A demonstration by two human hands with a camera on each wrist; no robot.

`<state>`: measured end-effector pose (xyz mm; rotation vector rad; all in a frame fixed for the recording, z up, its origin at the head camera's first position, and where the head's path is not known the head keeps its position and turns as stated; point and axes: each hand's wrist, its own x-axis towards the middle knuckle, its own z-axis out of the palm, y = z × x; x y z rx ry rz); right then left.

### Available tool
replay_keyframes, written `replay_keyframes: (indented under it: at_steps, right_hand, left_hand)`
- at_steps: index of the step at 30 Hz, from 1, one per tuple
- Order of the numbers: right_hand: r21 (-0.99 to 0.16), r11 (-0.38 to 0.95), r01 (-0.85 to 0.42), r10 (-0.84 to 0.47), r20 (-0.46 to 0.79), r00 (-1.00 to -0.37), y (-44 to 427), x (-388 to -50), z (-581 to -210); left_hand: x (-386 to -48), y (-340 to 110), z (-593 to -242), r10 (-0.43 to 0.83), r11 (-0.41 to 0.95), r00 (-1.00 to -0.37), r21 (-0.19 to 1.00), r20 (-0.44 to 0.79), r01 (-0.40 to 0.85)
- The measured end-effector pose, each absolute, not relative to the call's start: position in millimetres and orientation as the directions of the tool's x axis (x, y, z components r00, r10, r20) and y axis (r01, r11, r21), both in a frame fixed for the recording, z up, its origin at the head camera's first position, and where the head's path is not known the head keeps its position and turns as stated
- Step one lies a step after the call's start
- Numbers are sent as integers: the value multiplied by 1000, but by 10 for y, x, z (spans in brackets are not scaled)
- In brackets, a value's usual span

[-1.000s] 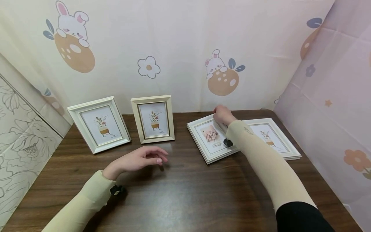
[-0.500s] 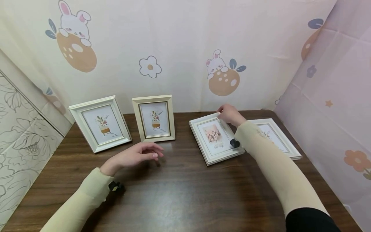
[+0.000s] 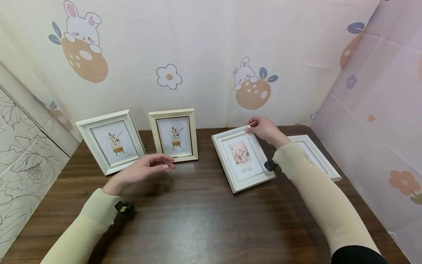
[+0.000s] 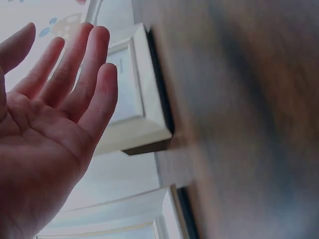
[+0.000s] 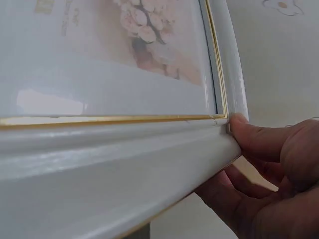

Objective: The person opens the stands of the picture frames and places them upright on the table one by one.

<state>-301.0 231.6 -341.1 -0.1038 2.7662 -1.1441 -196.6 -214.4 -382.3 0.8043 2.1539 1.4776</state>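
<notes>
Right hand (image 3: 265,131) in, fingers pinching the flower-photo frame (image 3: 240,157) at its far corner, the rest slanting down and leftward from them! Left hand (image 3: 136,171) hangs loose, holding nothing. Looks stiff, lightish, smooth, front probably breakable: rim's the grip!

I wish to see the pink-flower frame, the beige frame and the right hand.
Pink-flower frame (image 3: 242,157): head view, middle of its print.
Beige frame (image 3: 175,136): head view, on its plant picture.
Right hand (image 3: 266,129): head view, back of the hand.
</notes>
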Motion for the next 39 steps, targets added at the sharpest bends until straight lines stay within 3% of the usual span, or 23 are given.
replay_keyframes:
  at_steps: [13, 23, 39]
  right_hand:
    - [-786, 618, 10, -89, -82, -993, 2393, -2733, -3222]
    - [-871, 491, -14, -144, -66, -987, 2488, -2506, -3072]
    - [-981, 164, -106, -282, 56, -958, 2644, -2348, -3096]
  left_hand:
    - [-2005, -2328, -3819, 547, 321, -837, 927, -14, 194]
    - [-2012, -2372, -3810, 547, 315, -837, 928, -8, 197]
    - [-1984, -2323, -3897, 565, 332, -823, 929, -56, 164]
